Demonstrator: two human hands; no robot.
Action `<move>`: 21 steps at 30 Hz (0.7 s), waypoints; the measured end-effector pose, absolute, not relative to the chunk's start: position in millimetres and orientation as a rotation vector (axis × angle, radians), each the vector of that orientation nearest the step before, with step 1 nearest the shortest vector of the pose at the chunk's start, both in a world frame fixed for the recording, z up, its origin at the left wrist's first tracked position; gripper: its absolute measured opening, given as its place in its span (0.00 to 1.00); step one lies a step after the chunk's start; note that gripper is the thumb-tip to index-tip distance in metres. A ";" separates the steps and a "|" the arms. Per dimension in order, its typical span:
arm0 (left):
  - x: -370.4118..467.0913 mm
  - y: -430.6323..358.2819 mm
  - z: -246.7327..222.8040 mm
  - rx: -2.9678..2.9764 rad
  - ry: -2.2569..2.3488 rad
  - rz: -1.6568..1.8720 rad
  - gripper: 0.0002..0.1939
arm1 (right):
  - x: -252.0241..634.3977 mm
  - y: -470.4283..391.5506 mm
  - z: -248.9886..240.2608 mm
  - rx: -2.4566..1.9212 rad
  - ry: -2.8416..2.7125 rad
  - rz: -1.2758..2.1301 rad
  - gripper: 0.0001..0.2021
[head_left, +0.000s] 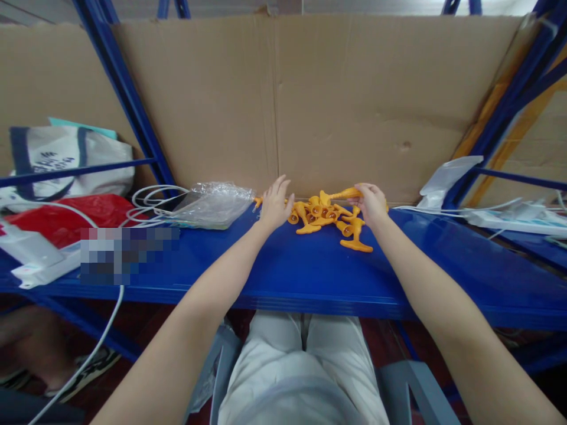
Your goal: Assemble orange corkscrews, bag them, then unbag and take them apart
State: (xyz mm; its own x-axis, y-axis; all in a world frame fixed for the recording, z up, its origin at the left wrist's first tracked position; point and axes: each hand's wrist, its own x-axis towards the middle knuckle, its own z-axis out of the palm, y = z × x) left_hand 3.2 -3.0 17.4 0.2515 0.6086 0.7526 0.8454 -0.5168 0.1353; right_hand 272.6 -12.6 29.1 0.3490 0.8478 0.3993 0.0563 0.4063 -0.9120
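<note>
A pile of orange plastic pieces (325, 212) lies on the blue shelf top in front of me. Several of them show a hollow cup-like end, and some a T-shaped end. My right hand (372, 203), closed at the pile's right side, grips one orange plastic piece (345, 193) whose narrow body points left; part of it is hidden by the fingers. At the left edge of the pile is my left hand (275, 205), its fingers spread, with orange bits showing beside and behind it. One loose T-ended piece (356, 245) lies nearest to me.
Left of the pile lies a clear plastic packet (217, 206), with white cables (150, 198) and a power strip (48, 262) beyond. Cardboard (345, 106) walls the back. At right are a white holder (447, 180) and another power strip (518, 218). Someone's leg shows lower left.
</note>
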 end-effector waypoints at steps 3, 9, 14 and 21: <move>14.9 -13.0 17.0 -2.333 -1.155 -1.101 0.28 | 254.3 -20.3 30.6 -0.945 -1.192 0.703 0.17; 26.0 -15.7 11.3 -2.476 -1.212 -0.871 0.17 | 223.5 -36.3 29.8 -0.920 -1.385 0.766 0.20; 21.5 -13.5 11.4 -2.453 -1.257 -0.800 0.15 | 222.4 -43.7 31.4 -1.007 -1.431 0.870 0.17; 24.9 -19.2 14.2 -2.380 -1.314 -0.768 0.16 | 230.9 -39.0 28.8 -1.179 -1.490 0.991 0.22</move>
State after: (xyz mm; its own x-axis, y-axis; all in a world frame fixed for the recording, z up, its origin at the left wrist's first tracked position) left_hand 24.9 -19.2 14.2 0.4340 0.6795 0.5916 0.8489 -0.5283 -0.0160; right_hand 230.9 -39.0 28.8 -0.0750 0.9785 0.1923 0.2005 0.2037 -0.9583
